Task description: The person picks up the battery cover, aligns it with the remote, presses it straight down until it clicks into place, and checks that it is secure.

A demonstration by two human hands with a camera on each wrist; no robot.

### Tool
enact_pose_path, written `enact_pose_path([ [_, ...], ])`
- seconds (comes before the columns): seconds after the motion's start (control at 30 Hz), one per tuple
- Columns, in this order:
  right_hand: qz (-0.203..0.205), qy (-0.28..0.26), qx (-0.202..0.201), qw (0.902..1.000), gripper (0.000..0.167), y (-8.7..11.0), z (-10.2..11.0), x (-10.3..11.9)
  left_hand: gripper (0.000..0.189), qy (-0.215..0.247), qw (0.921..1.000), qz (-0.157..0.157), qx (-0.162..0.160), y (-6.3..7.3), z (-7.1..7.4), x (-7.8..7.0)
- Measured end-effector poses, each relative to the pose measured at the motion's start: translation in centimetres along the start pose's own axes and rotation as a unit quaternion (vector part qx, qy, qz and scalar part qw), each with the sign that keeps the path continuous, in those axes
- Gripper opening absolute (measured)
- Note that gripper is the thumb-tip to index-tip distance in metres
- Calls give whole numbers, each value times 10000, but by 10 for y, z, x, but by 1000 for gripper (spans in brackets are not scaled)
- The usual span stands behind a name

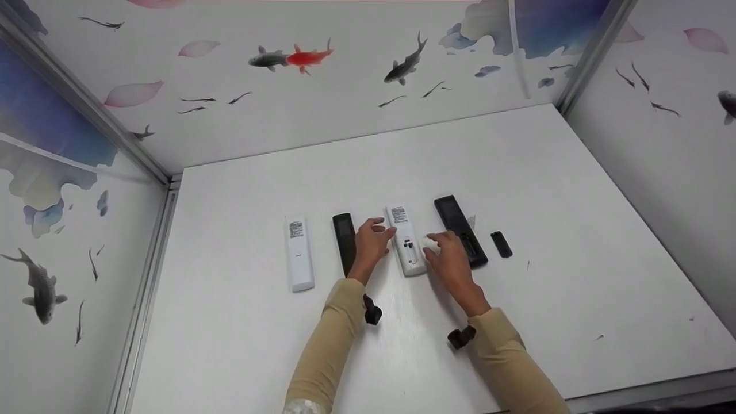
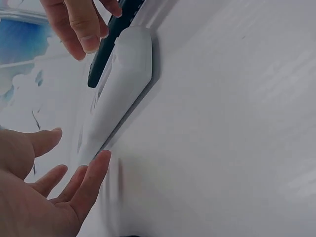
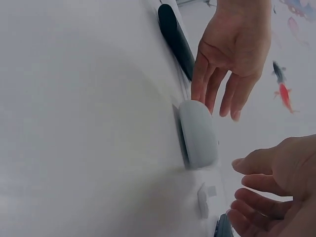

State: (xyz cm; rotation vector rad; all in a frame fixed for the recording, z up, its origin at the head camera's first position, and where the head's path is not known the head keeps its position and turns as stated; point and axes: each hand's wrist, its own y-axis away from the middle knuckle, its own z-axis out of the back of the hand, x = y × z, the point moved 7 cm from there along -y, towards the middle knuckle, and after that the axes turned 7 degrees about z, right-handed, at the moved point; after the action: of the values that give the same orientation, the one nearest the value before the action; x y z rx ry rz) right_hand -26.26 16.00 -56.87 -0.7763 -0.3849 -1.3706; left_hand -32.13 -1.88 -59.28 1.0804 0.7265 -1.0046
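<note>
A white remote control (image 1: pixel 405 240) lies back up on the table, its battery compartment uncovered. Left of it is my left hand (image 1: pixel 372 241), its fingertips close to the remote's side; in the left wrist view the left hand (image 2: pixel 59 197) has loosely spread fingers and holds nothing. On the other side hovers my right hand (image 1: pixel 449 259), fingers relaxed and apart from the remote, as the right hand (image 3: pixel 271 192) also appears in the right wrist view. A small white piece (image 3: pixel 203 200), perhaps a battery cover, lies on the table near the right fingers.
Another white remote (image 1: pixel 300 254) lies at left, and a black remote (image 1: pixel 345 238) is partly behind my left hand. Right of my hands lie a black remote (image 1: pixel 454 215) with its compartment uncovered and a black cover (image 1: pixel 501 244). Printed walls surround the white table (image 1: pixel 230 345).
</note>
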Motion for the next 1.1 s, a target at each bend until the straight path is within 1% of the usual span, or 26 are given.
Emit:
enact_pose_path([
  [0.17, -141, 139, 72, 9998, 32, 1, -2, -10, 44, -234, 9997, 71, -59, -4, -7, -2],
  [0.3, -237, 266, 175, 9992, 34, 0, -4, -15, 45, -505, 9985, 166, -131, -8, -8, -5],
  [0.4, -315, 375, 285, 9984, 37, 0, -5, -17, 47, -540, 9982, 238, -133, -11, -8, -7],
  [0.5, -444, 343, 408, 9976, 39, 0, -7, -20, 51, -585, 9977, 318, -114, -12, -11, -9],
  [0.57, -520, 261, 476, 9972, 41, 1, -7, -21, 55, -766, 9965, 328, -103, -12, -14, -11],
  [0.67, -620, 186, 546, 9964, 44, 1, -8, -23, 61, -1103, 9935, 259, -102, -10, -19, -16],
  [0.73, -619, 204, 581, 9962, 46, 0, -9, -23, 61, -1282, 9915, 206, -119, -9, -21, -19],
  [0.83, -619, 228, 633, 9958, 48, -1, -10, -23, 59, -1412, 9896, 185, -181, -7, -22, -20],
  [0.93, -614, 214, 682, 9955, 49, -2, -10, -23, 56, -1458, 9889, 178, -234, -6, -22, -20],
  [1.1, -462, 270, 581, 9969, 49, -5, -11, -24, 49, -1467, 9888, 170, -222, -4, -22, -22],
])
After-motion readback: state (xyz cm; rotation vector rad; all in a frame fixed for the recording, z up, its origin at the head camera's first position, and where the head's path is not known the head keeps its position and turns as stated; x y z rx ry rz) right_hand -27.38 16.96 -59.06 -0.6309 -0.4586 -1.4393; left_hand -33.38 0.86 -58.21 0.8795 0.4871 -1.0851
